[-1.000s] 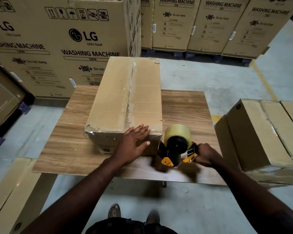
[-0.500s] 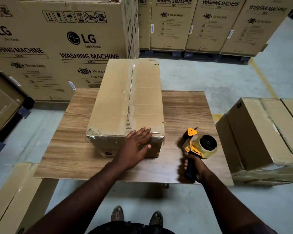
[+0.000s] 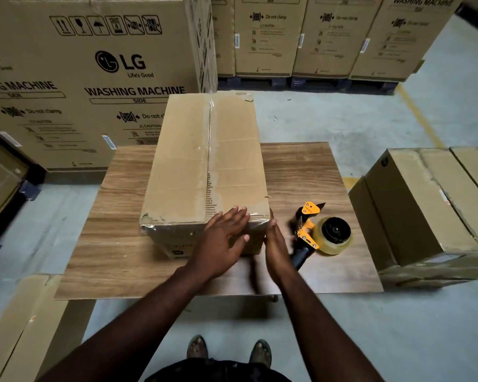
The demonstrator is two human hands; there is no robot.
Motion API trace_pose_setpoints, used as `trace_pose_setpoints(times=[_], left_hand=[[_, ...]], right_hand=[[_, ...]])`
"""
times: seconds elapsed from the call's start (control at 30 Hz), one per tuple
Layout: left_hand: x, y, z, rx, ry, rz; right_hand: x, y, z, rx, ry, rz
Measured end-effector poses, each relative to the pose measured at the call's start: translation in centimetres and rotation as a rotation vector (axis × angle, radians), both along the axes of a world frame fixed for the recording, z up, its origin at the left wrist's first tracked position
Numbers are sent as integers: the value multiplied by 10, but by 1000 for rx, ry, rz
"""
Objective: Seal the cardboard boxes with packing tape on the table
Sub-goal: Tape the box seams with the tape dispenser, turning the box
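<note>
Head view. Cardboard box [image 3: 204, 166]: stood mid-way across the table [image 3: 116, 244], top seam taped. Left hand [image 3: 221, 244]: laid flat, fingers straight, over the box's near top edge. Right hand [image 3: 276, 246]: open, empty, held against its near right corner. Tape dispenser [image 3: 323, 232]: laid near the right edge. Step judged: tape end being smoothed; firm pressing is called for next.

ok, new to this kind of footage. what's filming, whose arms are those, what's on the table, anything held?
No machine: a person wears a wide-angle camera on the head, looking down at their own arms. On the wooden table sits a cardboard box with clear tape along its top seam. The left hand lies flat on the box's near edge; the right hand is open beside its near right corner. The tape dispenser lies to the right. Nothing is held.
</note>
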State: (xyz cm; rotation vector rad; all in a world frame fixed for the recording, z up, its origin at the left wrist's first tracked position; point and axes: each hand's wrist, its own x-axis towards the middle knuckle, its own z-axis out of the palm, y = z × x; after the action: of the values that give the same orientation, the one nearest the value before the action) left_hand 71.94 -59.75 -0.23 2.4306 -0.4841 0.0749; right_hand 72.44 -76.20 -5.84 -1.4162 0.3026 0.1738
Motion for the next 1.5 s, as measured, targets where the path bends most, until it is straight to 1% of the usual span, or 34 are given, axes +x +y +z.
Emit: trace_pose_setpoints(times=[0.17,0.27,0.37,0.47,0.53,0.63,0.67,0.73,0.77,0.8,0.87,0.93,1.03,1.1,1.2,1.27,1.37,1.43,1.5], left_hand=[[-1,0,-1,2,-39,-8],[-3,-1,0,5,-52,-8],[-3,-1,2,11,-62,-14],[-3,-1,3,23,-71,-11],[-3,-2,3,19,-83,4],[2,-4,9,3,-126,60],[6,-4,13,-2,-145,80],[14,-4,19,-1,-182,101],[16,-2,19,11,-211,100],[19,-2,16,31,-248,93],[22,0,7,75,-318,69],[24,2,-1,99,-347,43],[24,5,-5,177,-402,-11],[23,8,-4,192,-406,-43],[24,10,1,162,-312,-57],[24,13,9,116,-269,-61],[24,24,19,109,-282,28],[24,37,18,137,-283,61],[23,52,14,156,-275,43]], right_hand=[[-7,24,-9,-133,-67,-144],[-9,28,-8,-292,-127,-194],[-10,30,-9,-556,-160,-144],[-10,30,-10,-657,-156,-139],[-9,23,-13,-708,-168,-48],[-12,-2,-9,-669,-243,123],[-13,-11,-3,-621,-275,110],[-13,-23,17,-504,-328,-16],[-10,-26,29,-473,-356,-72],[-7,-26,39,-480,-390,-82],[3,-24,48,-590,-495,35],[9,-23,41,-778,-606,192],[10,-31,24,-993,-757,254],[7,-36,24,-1074,-787,282],[4,-41,27,-1140,-811,293],[3,-37,35,-1101,-887,268],[8,-23,49,-1017,-976,185],[10,-16,50,-1027,-978,170],[10,-15,45,-1058,-976,177]])
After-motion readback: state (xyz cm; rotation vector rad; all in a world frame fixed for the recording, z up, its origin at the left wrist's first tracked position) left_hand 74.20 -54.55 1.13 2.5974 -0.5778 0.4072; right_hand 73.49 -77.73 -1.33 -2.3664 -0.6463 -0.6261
